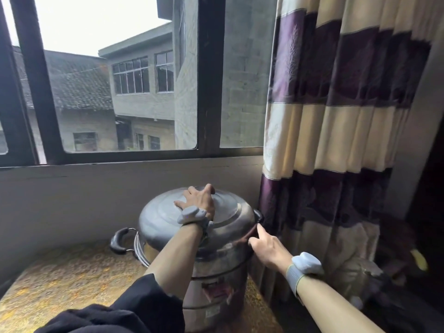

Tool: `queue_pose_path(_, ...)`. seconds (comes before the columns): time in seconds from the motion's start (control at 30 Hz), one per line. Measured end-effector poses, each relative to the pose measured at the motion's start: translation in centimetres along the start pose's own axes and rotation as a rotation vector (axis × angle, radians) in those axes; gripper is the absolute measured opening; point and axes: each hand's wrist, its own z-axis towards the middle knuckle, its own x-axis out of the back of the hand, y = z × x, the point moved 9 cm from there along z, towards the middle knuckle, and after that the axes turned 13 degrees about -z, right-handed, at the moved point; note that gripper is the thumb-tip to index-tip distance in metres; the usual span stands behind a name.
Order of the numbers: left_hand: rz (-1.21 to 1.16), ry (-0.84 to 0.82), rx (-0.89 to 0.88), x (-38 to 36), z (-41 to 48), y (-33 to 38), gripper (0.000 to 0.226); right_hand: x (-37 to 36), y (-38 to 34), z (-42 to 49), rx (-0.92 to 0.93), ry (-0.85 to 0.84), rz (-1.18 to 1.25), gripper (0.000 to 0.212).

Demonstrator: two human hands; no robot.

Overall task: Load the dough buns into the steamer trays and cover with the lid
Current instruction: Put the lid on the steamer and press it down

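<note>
Left fingers [208, 188]: reaching over the crown of the lid [228, 212], tips hidden past the dome. We can't tell if they grip anything. Thumb lies flat on the metal, splayed to the left.
Right fingers [261, 233]: narrow. We see forefinger and thumb pinching the lid's rim on its right side, with a dark blurred strip between them. We can't tell what the strip is.
Left hand [199, 201]: palm down on the lid's middle, covering it.
Right hand [269, 249]: at the lid's right edge, just below the right handle [258, 213].
Wrists: we count a grey wristband with a pale pod on each, left wristband [192, 213] and right wristband [306, 261].
Sleeve [125, 311]: black, pushed up the left forearm.
Lid: domed steel, on top of the stack. We can't tell if it is fully seated.
Steamer trays [216, 267]: steel tiers stacked upright under the lid, closed from view.
Left handle [117, 239]: black loop, sticking out on the left, untouched.
Counter [72, 280]: yellow patterned cover. The steamer stands at its right end, near the wall.
Curtain [336, 116]: purple and cream bands, hanging just beside the steamer on the right.
Window [209, 92]: dark frame above the wall behind the steamer.
Buildings [141, 87]: grey, seen through the glass.
</note>
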Motion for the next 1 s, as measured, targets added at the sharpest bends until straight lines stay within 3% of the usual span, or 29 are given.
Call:
queue_pose_path(0.3,0.037,-0.046,-0.088,-0.6,-0.6,0.1,0.035,-0.9,-1.1,0.4,0.066,0.0,0.093,0.101)
queue_pose_path(0.5,0.106,-0.076,-0.19,-1.0,-5.8,-1.0,0.037,-1.4,-0.8,0.8,0.05,-0.005,0.086,0.092)
queue_pose_path(0.8,0.248,0.117,-0.337,-0.9,-11.2,-2.3,0.061,-2.3,-0.7,0.3,0.026,0.01,0.047,0.084)
queue_pose_path(1.0,0.253,0.029,-0.298,-0.8,-11.4,-2.4,0.061,-2.6,-0.7,-0.6,0.016,0.036,0.026,0.079)
